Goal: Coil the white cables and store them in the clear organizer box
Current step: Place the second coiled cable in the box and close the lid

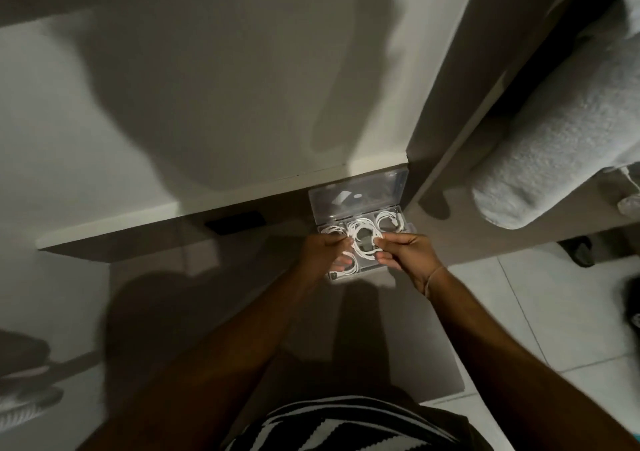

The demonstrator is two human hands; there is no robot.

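A clear organizer box (pixel 410 228) sits open on a low grey surface, its lid (pixel 360 194) tipped back against the white shelf edge. Coiled white cables lie in its compartments: one at the back right (pixel 389 220), one at the back left (pixel 330 230), one at the front left (pixel 348 267). A further white coil (pixel 362 241) is held over the box's middle. My left hand (pixel 320 253) pinches its left side and my right hand (pixel 407 251) pinches its right side.
A white shelf (pixel 173 213) runs behind the box, with a dark slot (pixel 235 222) under it. A white upright panel (pixel 450 104) stands to the right. A grey rolled towel (pixel 554 145) lies beyond it. Tiled floor (pixel 554 312) is at the right.
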